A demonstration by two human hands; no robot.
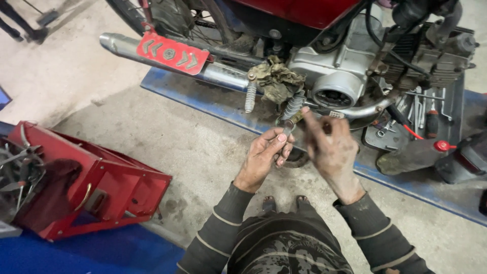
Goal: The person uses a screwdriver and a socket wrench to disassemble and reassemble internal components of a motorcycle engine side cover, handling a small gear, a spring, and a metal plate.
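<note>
My left hand point(266, 155) pinches a small grey metal part point(288, 127) between thumb and fingers, held up in front of me. My right hand point(331, 147) is close beside it on the right, fingers spread, its fingertips reaching toward the part; whether they touch it I cannot tell. Both hands are greasy and hover just in front of a red motorcycle's silver engine case point(335, 76). A dirty rag point(276, 78) lies on the bike's footrest area just beyond my hands. My feet point(284, 203) show below.
A chrome exhaust pipe point(127, 48) with a red guard plate point(172, 53) runs left. The bike stands on a blue ramp point(203, 99). A tray of wrenches and screwdrivers point(421, 114) lies right. An open red toolbox point(91, 187) sits at left on the concrete floor.
</note>
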